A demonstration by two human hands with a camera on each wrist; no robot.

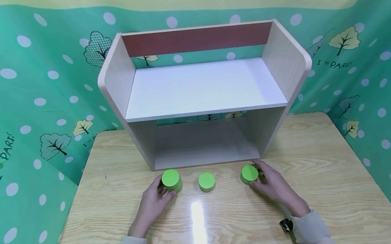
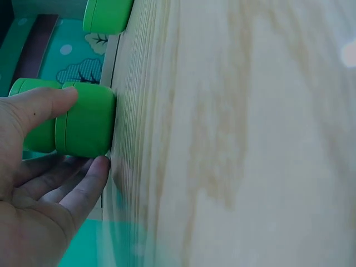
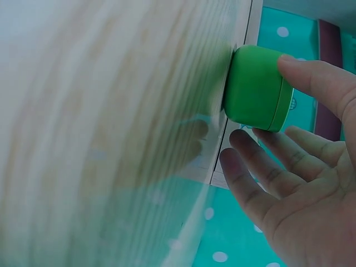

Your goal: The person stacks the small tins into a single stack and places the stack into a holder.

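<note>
Two green round lidded jars (image 1: 172, 180) stand stacked at the front left of the shelf. My left hand (image 1: 155, 200) holds this stack from the left. In the left wrist view its thumb (image 2: 53, 103) lies across the lower jar near its lid seam, the other fingers curving along the far side. A single green jar (image 1: 249, 174) stands on the table at the right, and my right hand (image 1: 273, 183) grips it. The right wrist view has the thumb (image 3: 303, 69) on its lid edge and the fingers curved beside it. Between the hands stands another green jar (image 1: 206, 181), untouched.
Behind the jars stands a white two-level shelf unit (image 1: 202, 89) with a brown back strip (image 1: 198, 39). It rests on a wood-grain table (image 1: 234, 226). A green dotted curtain (image 1: 24, 92) hangs around the back and sides.
</note>
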